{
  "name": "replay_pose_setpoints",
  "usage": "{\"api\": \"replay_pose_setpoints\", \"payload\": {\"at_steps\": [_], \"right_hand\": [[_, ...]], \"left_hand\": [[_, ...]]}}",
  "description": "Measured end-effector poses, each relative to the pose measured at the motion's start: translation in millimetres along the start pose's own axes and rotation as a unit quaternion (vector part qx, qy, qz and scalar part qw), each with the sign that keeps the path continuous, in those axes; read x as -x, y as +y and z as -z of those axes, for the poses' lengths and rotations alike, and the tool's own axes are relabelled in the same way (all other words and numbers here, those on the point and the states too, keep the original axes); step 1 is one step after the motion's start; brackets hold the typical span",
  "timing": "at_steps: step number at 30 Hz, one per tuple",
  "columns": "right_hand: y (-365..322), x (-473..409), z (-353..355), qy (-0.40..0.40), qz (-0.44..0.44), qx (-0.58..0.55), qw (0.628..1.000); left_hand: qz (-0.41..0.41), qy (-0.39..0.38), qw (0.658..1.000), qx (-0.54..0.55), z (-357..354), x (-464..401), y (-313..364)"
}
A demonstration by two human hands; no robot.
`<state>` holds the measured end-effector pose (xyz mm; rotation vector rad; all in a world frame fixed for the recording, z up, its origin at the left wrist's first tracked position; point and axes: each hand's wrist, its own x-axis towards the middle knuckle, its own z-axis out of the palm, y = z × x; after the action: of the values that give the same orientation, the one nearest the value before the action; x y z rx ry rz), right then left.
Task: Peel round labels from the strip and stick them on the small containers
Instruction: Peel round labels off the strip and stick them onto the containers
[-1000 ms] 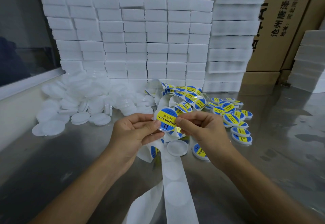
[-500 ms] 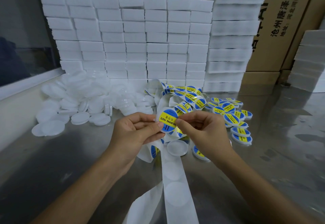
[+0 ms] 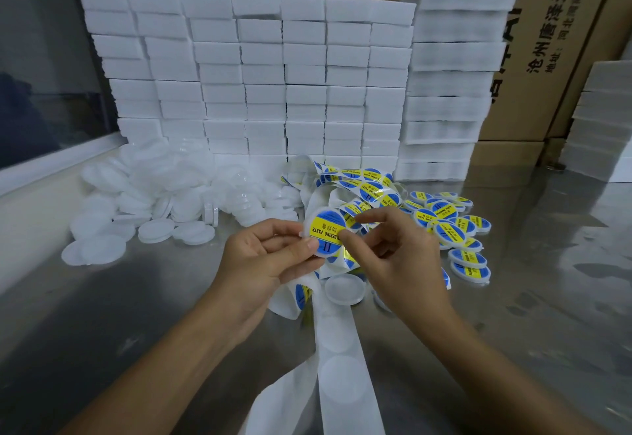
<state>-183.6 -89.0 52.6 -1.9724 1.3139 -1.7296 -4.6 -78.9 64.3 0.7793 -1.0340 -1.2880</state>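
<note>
White foam blocks [image 3: 260,72] behind; left hand [image 3: 263,263], right hand [image 3: 393,257] pinch labelled container [image 3: 326,233].

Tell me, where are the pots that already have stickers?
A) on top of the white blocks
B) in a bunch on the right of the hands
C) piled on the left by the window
B: the blue-and-yellow labelled pots lie right of the hands; the left pile is plain white.

head cam: worn on your head | faces forward and down over your forearms onto the metal table [image 3: 102,315] | near, at arm's reach | far edge takes in the white block stack [image 3: 260,75] | only one view, nothing shared
</note>
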Motion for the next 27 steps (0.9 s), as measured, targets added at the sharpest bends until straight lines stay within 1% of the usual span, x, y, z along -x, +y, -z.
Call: {"api": "replay_pose_setpoints", "payload": {"at_steps": [3, 6, 10, 14, 16, 20, 23, 27], "right_hand": [[-2.0, 2.5, -2.2, -0.017, -0.003, -0.03, 0.999], [-6.1, 6.3, -4.7, -0.04, 0.011, -0.04, 0.998], [-9.8, 8.4, -8.0, -0.055, 0.006, -0.061, 0.997], [-8.9, 4.3, -6.2, -0.075, -0.049, -0.132, 0.987], [-6.5, 0.6, -4.3, -0.078, -0.054, -0.151, 0.984], [-2.5, -0.8, -3.1, -0.068, -0.048, -0.148, 0.985], [-5.6, 2.1, -5.5, -0.085, -0.056, -0.149, 0.984], [-12.4, 6.2, -8.5, -0.108, -0.094, -0.166, 0.976]], "left_hand": [[0.021, -0.006, 0.999, 0.042, -1.7, 0.2, -0.3], [0.035, -0.036, 0.997, 0.055, -3.2, 1.7, -0.7], [0.036, -0.051, 0.997, 0.049, -2.5, 2.2, 0.6], [0.039, -0.048, 0.997, 0.036, -2.3, 2.2, 1.7], [0.041, -0.054, 0.997, 0.03, -3.4, 2.7, 1.9], [0.042, -0.058, 0.997, 0.022, -6.2, 4.6, 3.0], [0.034, -0.048, 0.998, 0.016, -6.8, 5.1, 3.1], [0.019, -0.043, 0.999, 0.004, -7.3, 6.0, 3.3]]}}
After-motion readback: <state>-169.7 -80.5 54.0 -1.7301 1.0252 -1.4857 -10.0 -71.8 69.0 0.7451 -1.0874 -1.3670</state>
